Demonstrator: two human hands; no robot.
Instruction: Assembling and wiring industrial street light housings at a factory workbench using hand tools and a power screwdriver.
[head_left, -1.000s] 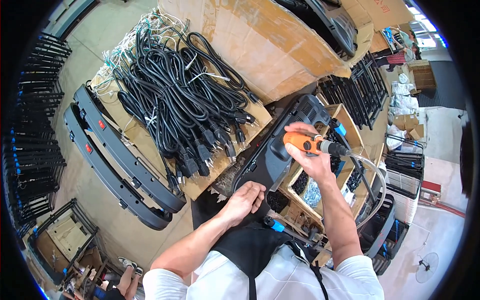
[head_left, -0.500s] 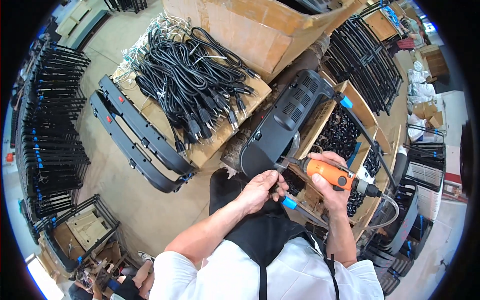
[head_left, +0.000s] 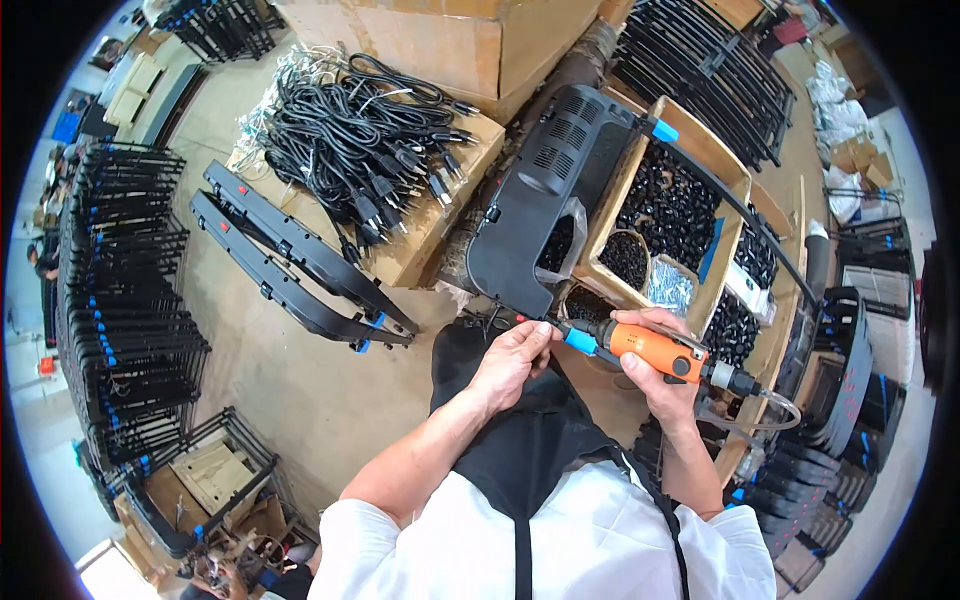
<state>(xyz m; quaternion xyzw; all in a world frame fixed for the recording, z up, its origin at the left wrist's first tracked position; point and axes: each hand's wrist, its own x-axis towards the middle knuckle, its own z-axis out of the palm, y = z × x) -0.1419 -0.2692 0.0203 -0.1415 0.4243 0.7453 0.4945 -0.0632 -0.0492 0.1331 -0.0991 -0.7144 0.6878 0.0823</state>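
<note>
My right hand (head_left: pixel 660 375) is wrapped round an orange air screwdriver (head_left: pixel 655 350) with a clear hose at its rear. The tool lies nearly level, its tip pointing left. My left hand (head_left: pixel 510 365) has thumb and fingers pinched together at that tip; whatever they hold is hidden. Just above is the near end of a black plastic housing (head_left: pixel 545 195) with vent slots, fixed along a black tube frame. A blue sleeve (head_left: pixel 578 342) on the frame's near tube sits right below the screwdriver's nose; a second blue sleeve (head_left: pixel 664 131) is at the far end.
Wooden bins (head_left: pixel 690 280) of small black parts and screws stand right of the housing. Bundled black power cords (head_left: pixel 360 150) lie on a cardboard box (head_left: pixel 430 235) at left. Two curved black housings (head_left: pixel 300 260) stand beside it. Black frames (head_left: pixel 125 290) are stacked at far left.
Both hands and the screwdriver have shifted toward the housing's near end, beside the near blue sleeve. The whole view has shifted, showing more of the bins.
</note>
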